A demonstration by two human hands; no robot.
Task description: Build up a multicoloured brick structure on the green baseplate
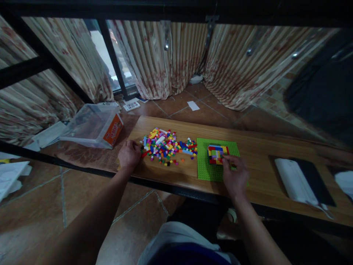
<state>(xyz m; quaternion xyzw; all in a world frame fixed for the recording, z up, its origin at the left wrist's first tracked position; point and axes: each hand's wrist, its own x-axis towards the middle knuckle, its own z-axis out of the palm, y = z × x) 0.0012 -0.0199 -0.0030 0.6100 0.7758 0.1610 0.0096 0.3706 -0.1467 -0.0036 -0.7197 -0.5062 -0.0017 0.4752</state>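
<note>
A pile of small multicoloured toy building bricks (162, 143) lies spread on the wooden table. At its left edge is my left hand (129, 152), fingers curled together against the tabletop; whatever they may hold is hidden. To the right of the pile lies a green studded baseplate (203, 167). A low rectangular build of red, yellow, blue and purple bricks (216, 152) sits on it. My right hand (236, 175) reaches over the baseplate's right side, thumb and fingers pinched at the build's right edge. Any piece between those fingertips is too small to make out.
A clear plastic box with an orange label (92, 127) stands beyond the left end of the wooden table (168, 180). On the right lie a white pouch with a strap (295, 180) and a dark flat object (316, 180). Striped curtains (151, 55) hang behind, with papers on the floor.
</note>
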